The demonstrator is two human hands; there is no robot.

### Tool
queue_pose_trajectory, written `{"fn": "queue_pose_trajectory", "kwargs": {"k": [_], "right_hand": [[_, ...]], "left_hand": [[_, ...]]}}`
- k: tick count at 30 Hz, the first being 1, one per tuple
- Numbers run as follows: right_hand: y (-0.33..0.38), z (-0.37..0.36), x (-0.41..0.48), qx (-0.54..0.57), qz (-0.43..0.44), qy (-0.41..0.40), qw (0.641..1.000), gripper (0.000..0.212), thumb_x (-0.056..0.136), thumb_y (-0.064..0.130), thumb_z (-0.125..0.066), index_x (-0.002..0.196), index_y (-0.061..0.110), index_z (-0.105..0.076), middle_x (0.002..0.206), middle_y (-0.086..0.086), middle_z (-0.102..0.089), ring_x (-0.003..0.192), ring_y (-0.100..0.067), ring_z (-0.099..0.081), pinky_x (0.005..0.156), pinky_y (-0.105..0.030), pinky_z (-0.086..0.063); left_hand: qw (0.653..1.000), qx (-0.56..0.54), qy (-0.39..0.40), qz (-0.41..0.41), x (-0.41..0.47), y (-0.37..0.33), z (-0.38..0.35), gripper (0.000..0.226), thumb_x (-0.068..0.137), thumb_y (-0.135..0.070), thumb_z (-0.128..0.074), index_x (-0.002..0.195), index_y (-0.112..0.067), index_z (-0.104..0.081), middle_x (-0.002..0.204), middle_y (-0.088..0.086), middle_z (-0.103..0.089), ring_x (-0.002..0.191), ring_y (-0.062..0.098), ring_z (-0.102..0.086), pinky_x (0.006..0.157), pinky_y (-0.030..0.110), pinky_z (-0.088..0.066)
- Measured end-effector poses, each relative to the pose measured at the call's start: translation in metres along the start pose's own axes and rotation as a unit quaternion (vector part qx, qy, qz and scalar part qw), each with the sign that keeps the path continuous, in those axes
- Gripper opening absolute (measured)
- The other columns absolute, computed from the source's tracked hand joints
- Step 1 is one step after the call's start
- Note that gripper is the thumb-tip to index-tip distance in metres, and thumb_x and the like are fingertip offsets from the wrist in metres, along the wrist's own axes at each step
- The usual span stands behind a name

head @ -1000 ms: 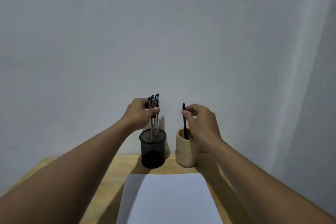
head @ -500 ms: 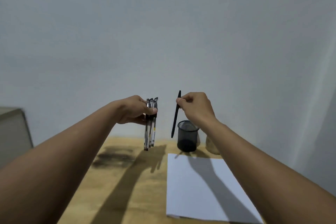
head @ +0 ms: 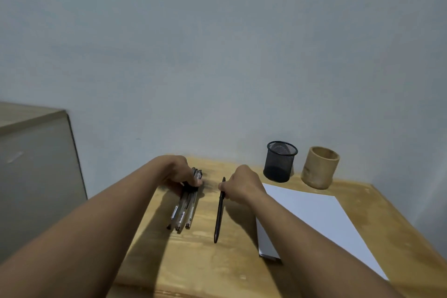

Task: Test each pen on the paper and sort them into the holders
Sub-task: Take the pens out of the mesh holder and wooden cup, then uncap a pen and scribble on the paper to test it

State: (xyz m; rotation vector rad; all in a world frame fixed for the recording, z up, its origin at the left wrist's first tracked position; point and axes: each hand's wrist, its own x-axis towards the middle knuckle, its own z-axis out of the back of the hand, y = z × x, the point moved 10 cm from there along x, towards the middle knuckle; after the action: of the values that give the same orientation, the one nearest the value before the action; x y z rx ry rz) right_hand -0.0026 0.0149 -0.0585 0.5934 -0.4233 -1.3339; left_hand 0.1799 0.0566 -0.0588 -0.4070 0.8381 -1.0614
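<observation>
Judging from how things lie, the likeliest slip is a roll: the bundle of clear-barrelled pens with dark caps (head: 185, 210) lies along the pale wooden desk (head: 193, 261), left of the white sheet of paper (head: 326, 220), and if the left hand (head: 183, 174) lets go unevenly the round barrels could fan out, run toward the near edge, or mix with the slim black pen (head: 219, 213) just beside them, making the pens hard to keep apart. A second risk sits with the right hand (head: 242, 184): it takes the black pen near its far end, well away from the tip, so the hold would need shifting before writing, and a fumble there could drop it. No pen is on the paper, and the black wire-mesh cylinder holder (head: 280, 162) and the round bamboo-coloured wooden holder (head: 319, 168) stand beyond the paper at the back of the desk with no pen showing above either rim, so sorting seems not yet begun. The left grip is curled round the far ends of the bundle; the right grip is narrowed to a pinch on the black pen, whose tip points toward the person and appears to rest on the desk
</observation>
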Motion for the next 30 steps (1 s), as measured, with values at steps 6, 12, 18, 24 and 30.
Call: {"fn": "queue_pose_trajectory", "kwargs": {"k": [6, 12, 18, 24, 30], "right_hand": [[-0.003, -0.012, -0.004, -0.072, 0.009, -0.023, 0.997, 0.031, 0.089, 0.028, -0.066, 0.07, 0.015, -0.045, 0.072, -0.002, -0.054, 0.071, -0.028, -0.055, 0.05, -0.028, -0.032], [0.007, -0.013, -0.024, -0.105, 0.037, -0.014, 0.994, 0.026, 0.082, 0.023, -0.066, 0.069, 0.014, -0.045, 0.07, -0.002, -0.052, 0.062, -0.026, -0.048, 0.049, -0.027, -0.031], [0.011, -0.021, -0.045, -0.124, 0.057, -0.009, 0.991, 0.028, 0.085, 0.024, -0.063, 0.07, 0.015, -0.042, 0.071, 0.0, -0.05, 0.057, -0.02, -0.042, 0.048, -0.028, -0.031], [0.009, -0.015, -0.053, -0.129, 0.055, -0.02, 0.99, 0.031, 0.086, 0.028, -0.067, 0.07, 0.015, -0.045, 0.071, 0.0, -0.052, 0.064, -0.024, -0.05, 0.05, -0.028, -0.034], [0.004, -0.016, -0.056, -0.152, 0.049, -0.033, 0.987, 0.024, 0.09, 0.034, -0.066, 0.087, 0.017, -0.049, 0.094, -0.005, -0.062, 0.081, -0.028, -0.054, 0.065, -0.033, -0.041]], "left_hand": [[0.997, 0.056, -0.043, 0.017, 0.006, 0.014, -0.003, 0.033, 0.082, -0.027, -0.08, 0.096, -0.001, -0.067, 0.095, 0.012, -0.074, 0.084, 0.023, -0.074, 0.079, 0.035, -0.062], [0.993, 0.082, -0.087, 0.011, -0.005, 0.017, 0.005, 0.044, 0.065, -0.031, -0.092, 0.087, 0.001, -0.07, 0.073, 0.01, -0.074, 0.065, 0.024, -0.073, 0.063, 0.032, -0.062], [0.988, 0.075, -0.132, 0.0, -0.01, 0.018, 0.013, 0.043, 0.065, -0.034, -0.092, 0.08, -0.008, -0.06, 0.058, 0.003, -0.07, 0.05, 0.019, -0.069, 0.056, 0.03, -0.058], [0.957, 0.18, -0.206, -0.093, -0.009, -0.008, 0.018, 0.049, 0.075, -0.046, -0.081, 0.108, -0.012, -0.066, 0.11, 0.009, -0.068, 0.101, 0.027, -0.065, 0.091, 0.038, -0.053], [0.924, 0.282, -0.109, -0.234, -0.013, -0.056, -0.038, 0.038, 0.09, -0.015, -0.066, 0.127, -0.026, -0.066, 0.131, 0.005, -0.064, 0.12, 0.023, -0.059, 0.095, 0.036, -0.049]]}}
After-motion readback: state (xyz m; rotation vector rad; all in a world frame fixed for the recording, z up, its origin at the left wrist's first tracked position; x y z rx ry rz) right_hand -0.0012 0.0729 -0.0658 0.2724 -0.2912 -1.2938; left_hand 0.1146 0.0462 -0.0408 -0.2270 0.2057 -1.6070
